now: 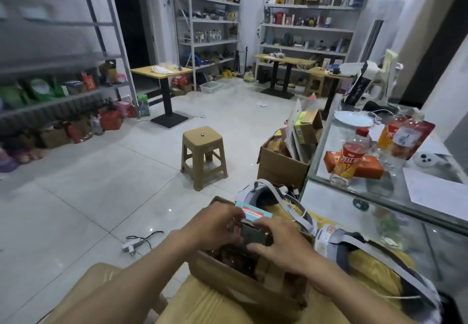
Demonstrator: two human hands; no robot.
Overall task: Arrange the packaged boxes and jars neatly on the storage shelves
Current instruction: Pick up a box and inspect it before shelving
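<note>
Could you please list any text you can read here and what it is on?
"冰红茶": label on the red-capped bottle.
Blue box, red-and-white label: too blurred to read.
Orange box and pouch: print blurred, unreadable.
Dark packet gripped by left hand and right hand: nothing legible.

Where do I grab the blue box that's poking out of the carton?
Probably by its top edge, from above. The blue box sits down in the carton, so only its upper part shows. The left hand and right hand hold a dark pack just in front, so reach in from the far side.
</note>
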